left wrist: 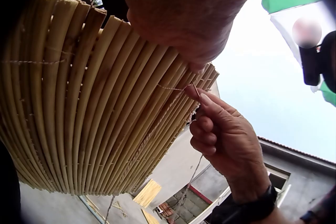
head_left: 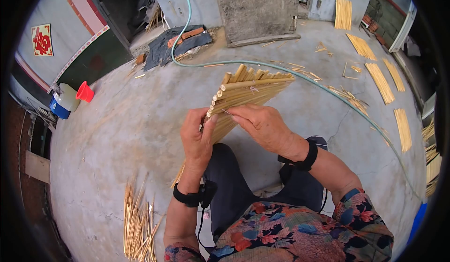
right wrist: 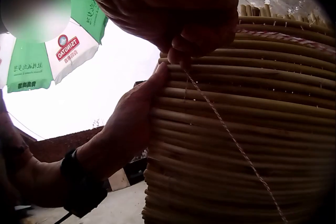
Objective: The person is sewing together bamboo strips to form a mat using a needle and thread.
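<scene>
A mat of pale reed stalks [head_left: 253, 91], joined side by side with string, stands tilted over the person's knees. The left hand [head_left: 197, 133] grips its near edge, thumb on one face and fingers round the stalk ends. Between thumb and forefinger the right hand [head_left: 265, 124] pinches a thin needle [left wrist: 196, 90], close to the mat's face near the left thumb. A twisted red-and-white string [right wrist: 226, 124] runs from the right fingertips down across the stalks. In the left wrist view a short thread [left wrist: 170, 88] crosses the stalks to the right fingers.
Loose stalks [head_left: 138, 224] lie on the floor at the left. Several finished-looking stalk panels [head_left: 379, 83] lie or lean at the right. A green hose [head_left: 262, 64] crosses the floor beyond the mat. A red bucket [head_left: 85, 92] stands far left.
</scene>
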{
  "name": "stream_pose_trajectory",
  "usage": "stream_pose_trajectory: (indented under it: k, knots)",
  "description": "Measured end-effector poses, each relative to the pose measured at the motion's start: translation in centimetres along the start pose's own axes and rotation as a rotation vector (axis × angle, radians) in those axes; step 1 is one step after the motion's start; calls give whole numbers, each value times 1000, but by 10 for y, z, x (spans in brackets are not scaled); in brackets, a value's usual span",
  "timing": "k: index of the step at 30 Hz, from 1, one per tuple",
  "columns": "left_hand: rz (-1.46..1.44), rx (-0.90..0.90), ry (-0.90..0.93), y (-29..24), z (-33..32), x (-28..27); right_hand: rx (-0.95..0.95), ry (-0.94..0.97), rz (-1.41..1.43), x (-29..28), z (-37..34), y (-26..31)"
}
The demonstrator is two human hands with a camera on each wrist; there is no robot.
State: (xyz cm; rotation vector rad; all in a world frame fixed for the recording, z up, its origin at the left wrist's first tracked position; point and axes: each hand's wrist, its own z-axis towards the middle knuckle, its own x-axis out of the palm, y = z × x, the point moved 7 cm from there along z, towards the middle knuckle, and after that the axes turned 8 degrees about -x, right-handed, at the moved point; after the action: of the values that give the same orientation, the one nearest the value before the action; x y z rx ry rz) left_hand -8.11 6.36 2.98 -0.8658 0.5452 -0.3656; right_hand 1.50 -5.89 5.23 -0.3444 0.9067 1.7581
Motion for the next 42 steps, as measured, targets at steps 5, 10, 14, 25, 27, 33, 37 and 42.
stream_pose_trajectory:
  k: [5, 10, 14, 25, 27, 33, 37, 42]
  knots:
    - [18, -4, -6, -4, -1, -1, -27, 32, 8, -1, 0, 2]
    - [40, 7, -1, -5, -1, 0, -37, 45, 29, -2, 0, 1]
    - [48, 18, -5, -5, -1, 0, -9, 88, 53, -2, 0, 0]
    - [23, 32, -9, -4, -1, 2, -40, 78, 47, -3, 0, -3]
    - [32, 29, -10, -4, -1, 1, -35, 82, 66, -3, 0, -3]
    - [46, 25, -10, -4, -2, 1, -31, 81, 99, -2, 1, -4]
    - [12, -25, -2, -4, -3, 1, -39, 90, 77, -2, 1, -4]
    - [72, 35, -20, -9, -9, 3, -36, 210, -101, -8, 3, 7]
